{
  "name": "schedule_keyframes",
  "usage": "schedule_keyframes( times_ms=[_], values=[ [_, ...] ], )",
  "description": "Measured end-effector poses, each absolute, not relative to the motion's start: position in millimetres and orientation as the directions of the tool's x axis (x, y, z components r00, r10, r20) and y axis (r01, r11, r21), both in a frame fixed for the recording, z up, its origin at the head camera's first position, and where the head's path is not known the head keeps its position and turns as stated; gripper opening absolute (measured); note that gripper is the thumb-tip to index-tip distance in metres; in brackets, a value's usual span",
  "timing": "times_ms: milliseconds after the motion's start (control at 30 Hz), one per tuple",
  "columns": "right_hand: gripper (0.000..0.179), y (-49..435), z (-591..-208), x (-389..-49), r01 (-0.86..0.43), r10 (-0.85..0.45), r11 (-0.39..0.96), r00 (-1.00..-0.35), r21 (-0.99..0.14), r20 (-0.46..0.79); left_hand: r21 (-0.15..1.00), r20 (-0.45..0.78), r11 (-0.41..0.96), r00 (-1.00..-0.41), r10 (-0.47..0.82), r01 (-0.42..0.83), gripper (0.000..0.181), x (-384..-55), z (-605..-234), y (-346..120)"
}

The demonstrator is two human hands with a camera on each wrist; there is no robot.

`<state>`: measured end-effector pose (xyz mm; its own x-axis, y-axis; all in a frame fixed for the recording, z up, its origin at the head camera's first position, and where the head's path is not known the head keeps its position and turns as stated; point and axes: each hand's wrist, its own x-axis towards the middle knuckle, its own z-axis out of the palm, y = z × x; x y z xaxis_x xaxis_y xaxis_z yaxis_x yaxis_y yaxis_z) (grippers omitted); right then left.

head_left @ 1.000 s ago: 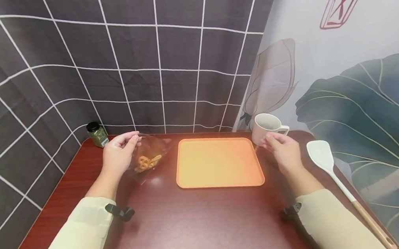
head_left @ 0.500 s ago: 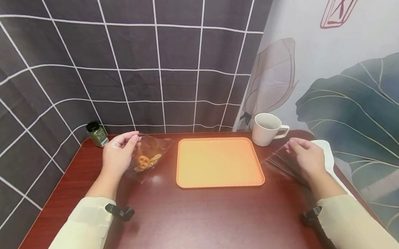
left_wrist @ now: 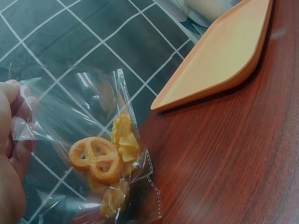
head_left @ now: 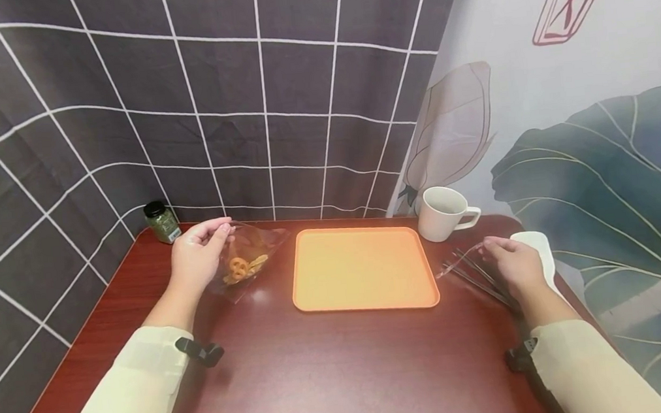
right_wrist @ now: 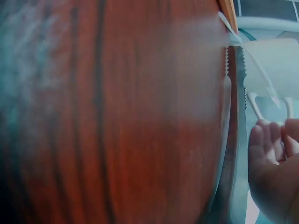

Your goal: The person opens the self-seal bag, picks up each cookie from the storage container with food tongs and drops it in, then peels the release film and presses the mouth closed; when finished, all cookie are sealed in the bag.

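Note:
My left hand (head_left: 196, 261) pinches a clear plastic bag (head_left: 259, 239) by its upper edge, left of the orange tray (head_left: 365, 269). A pretzel (left_wrist: 96, 158) and several yellow ridged pieces sit low in the bag, as the left wrist view shows. Between thumb and fingertips, my right hand (head_left: 515, 266) pinches a thin clear plastic strip (head_left: 460, 262) that slants toward the tray's right edge. Metal tongs (head_left: 481, 285) with serrated ends lie beneath it, partly hidden by the hand; in the right wrist view the tongs (right_wrist: 240, 98) run alongside the fingers.
A beige mug (head_left: 440, 216) stands behind the tray's right corner, handle to the right. The white spatula (head_left: 539, 250) lies along the right table edge, mostly behind the right arm. At the back left is a dark-lidded jar (head_left: 162, 224). Grid-patterned cloth (head_left: 295, 137) closes off the back.
My right hand has moved right and toward me from in front of the mug, carrying the strip over the tongs. The left hand and the bag stay nearly where they were.

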<state>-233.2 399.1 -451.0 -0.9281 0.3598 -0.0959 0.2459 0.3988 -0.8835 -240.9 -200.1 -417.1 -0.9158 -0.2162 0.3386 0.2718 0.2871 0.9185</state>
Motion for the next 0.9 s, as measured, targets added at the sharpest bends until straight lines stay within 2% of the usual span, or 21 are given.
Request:
schedule_keyframes(
  times_ms=[167, 400, 700, 900],
  values=[
    [0.053, 401.3, -452.0, -234.0, 0.244, 0.332, 0.436, -0.938, -0.866, -0.098, 0.92, 0.334, 0.29, -0.917, -0.22, 0.265, 0.031, -241.1, -418.4, -200.5],
    [0.055, 406.7, -450.7, -234.7, 0.288, 0.357, 0.436, -0.925, -0.853, -0.13, 0.917, 0.339, 0.293, -0.916, -0.214, 0.271, 0.03, -240.9, -417.3, -200.3],
    [0.058, 409.4, -443.8, -237.9, 0.248, 0.383, 0.303, -0.916, -0.92, -0.12, 0.912, 0.341, 0.311, -0.915, -0.217, 0.267, 0.03, -242.1, -418.0, -200.9],
    [0.055, 384.0, -431.2, -236.7, 0.17, 0.363, 0.275, -0.93, -0.946, -0.061, 0.918, 0.336, 0.293, -0.916, -0.217, 0.268, 0.03, -243.1, -419.4, -200.3]
  ],
)
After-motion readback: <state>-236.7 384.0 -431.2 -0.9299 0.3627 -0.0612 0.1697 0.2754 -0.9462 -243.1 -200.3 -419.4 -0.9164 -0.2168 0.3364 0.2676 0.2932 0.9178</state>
